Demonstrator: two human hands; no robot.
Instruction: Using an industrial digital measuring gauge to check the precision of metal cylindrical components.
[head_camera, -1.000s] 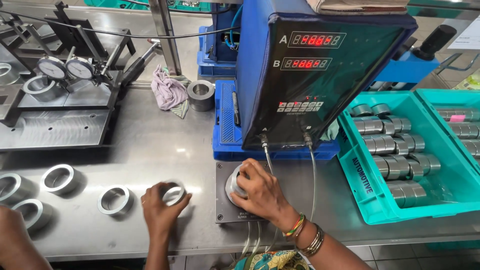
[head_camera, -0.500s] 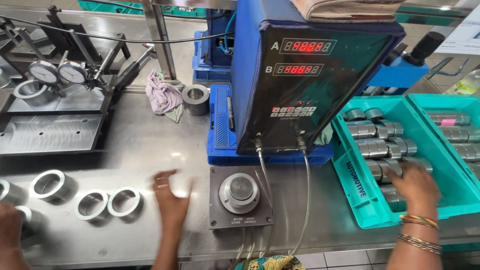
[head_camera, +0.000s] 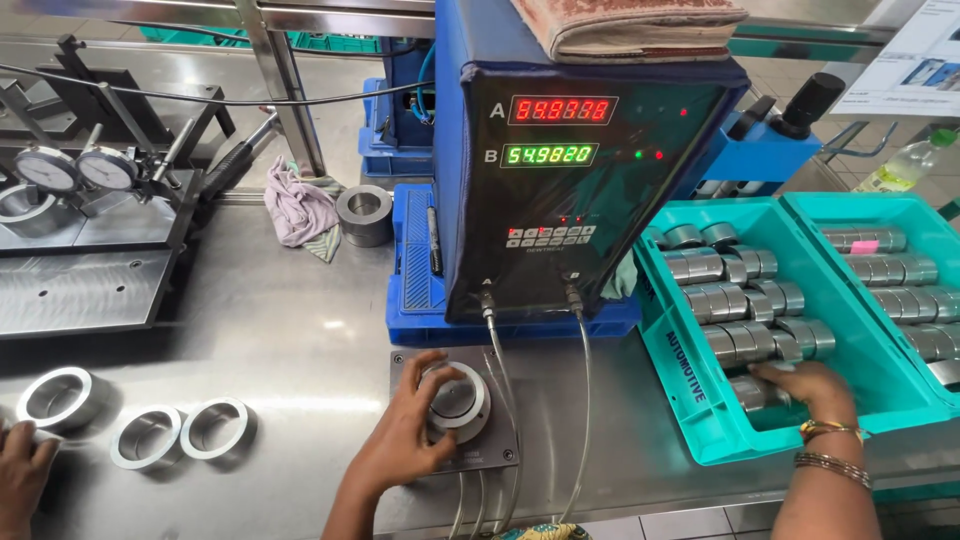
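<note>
on steel bench, your left hand (head_camera: 405, 440) clamped fingers around metal ring (head_camera: 458, 400) on gauge plate (head_camera: 500, 440); your right hand (head_camera: 805, 385) curled fingers on ring stack (head_camera: 752, 392) inside teal bin (head_camera: 700, 400).

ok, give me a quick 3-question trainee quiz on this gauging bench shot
1. True or false: the left hand grips the metal ring seated on the gauge plate.
2. Where is the right hand? A) on the cloth B) in the near teal bin C) on the dial gauges
3. Fill in: ___ loose rings lie in a row at the front left of the steel table.

Key: 1 true; 2 B; 3 three.
</note>
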